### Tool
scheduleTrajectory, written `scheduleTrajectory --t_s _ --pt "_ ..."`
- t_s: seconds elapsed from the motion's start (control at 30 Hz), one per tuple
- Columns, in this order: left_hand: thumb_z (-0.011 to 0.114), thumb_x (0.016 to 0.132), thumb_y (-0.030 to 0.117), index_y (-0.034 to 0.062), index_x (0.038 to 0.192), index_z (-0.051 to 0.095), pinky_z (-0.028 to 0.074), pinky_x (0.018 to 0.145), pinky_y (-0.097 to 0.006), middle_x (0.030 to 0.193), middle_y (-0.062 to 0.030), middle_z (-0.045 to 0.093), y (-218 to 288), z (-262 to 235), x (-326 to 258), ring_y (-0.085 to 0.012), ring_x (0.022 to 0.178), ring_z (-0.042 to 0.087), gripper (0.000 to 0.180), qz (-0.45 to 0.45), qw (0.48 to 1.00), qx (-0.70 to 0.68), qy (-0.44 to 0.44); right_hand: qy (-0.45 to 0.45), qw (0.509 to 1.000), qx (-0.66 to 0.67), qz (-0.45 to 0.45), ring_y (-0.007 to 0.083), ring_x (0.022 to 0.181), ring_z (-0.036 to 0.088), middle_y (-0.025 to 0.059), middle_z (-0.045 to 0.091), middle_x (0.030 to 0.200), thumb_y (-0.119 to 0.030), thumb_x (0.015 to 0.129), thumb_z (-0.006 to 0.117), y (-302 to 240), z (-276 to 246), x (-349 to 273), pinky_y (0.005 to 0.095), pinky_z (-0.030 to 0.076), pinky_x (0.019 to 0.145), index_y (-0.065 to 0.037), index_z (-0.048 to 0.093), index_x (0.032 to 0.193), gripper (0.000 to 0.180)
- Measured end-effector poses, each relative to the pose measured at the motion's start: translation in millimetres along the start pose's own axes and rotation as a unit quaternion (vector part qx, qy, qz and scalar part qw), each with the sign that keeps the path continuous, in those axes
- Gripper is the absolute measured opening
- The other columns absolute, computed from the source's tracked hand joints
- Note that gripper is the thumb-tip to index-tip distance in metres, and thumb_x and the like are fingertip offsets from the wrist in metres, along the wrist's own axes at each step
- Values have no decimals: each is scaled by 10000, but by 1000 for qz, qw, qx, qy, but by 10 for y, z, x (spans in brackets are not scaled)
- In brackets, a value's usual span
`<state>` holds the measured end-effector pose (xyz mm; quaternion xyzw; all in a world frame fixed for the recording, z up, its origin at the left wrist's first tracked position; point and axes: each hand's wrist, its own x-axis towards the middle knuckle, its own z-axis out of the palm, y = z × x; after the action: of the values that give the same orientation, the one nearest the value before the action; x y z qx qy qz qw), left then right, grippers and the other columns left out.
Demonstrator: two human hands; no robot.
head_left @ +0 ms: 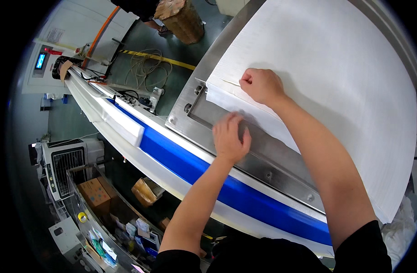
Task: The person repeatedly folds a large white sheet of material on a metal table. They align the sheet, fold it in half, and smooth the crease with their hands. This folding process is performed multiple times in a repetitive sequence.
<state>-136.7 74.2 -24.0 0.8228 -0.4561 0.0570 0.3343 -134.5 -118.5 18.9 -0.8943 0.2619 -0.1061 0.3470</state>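
Large white sheets (335, 77) lie in a stack on a brushed metal table (183, 119). My right hand (263, 85) is closed, resting at the stack's near-left edge beside a slightly raised sheet edge; whatever its fingers pinch is hidden. A loose white flap (249, 110) hangs from that edge over a shallow metal ledge (208, 111). Above this ledge is my left hand (230, 139), slightly blurred, thumb apart from its fingers and nothing seen in it.
A blue strip (190, 170) with white rails runs along the table's near side. Two dark knobs (188, 108) stick out at the ledge's left end. Cardboard boxes (94, 195) fill a bin at lower left. Coiled hose (147, 68) lies on the floor, and a person's leg (160, 27) shows beyond.
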Motion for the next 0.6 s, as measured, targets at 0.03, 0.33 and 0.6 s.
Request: scheduleTrajectory --t_s 0.03,0.33,0.6 --pt "587 719 147 61 1119 531 355 913 -429 1189 -136 526 -68 -7 87 -316 1073 498 413 10 999 20 27 4 1000 0 2 240 659 633 64 668 713 -224 773 622 9 -1 5 356 496 622 -90 673 786 144" --pt "552 744 141 98 1204 516 299 1025 -470 1285 -118 488 -482 -149 694 -311 1220 438 464 93 983 158 10 3 1000 2 23 235 674 643 52 675 709 -243 757 633 -24 -5 20 351 501 626 -106 686 789 151" --pt "577 744 157 112 1175 531 304 1015 -469 1245 -103 506 -532 -150 585 -300 1216 441 436 82 985 150 21 -15 998 20 55 220 653 633 67 669 691 -259 736 644 -12 -71 96 331 496 635 -88 698 765 182"
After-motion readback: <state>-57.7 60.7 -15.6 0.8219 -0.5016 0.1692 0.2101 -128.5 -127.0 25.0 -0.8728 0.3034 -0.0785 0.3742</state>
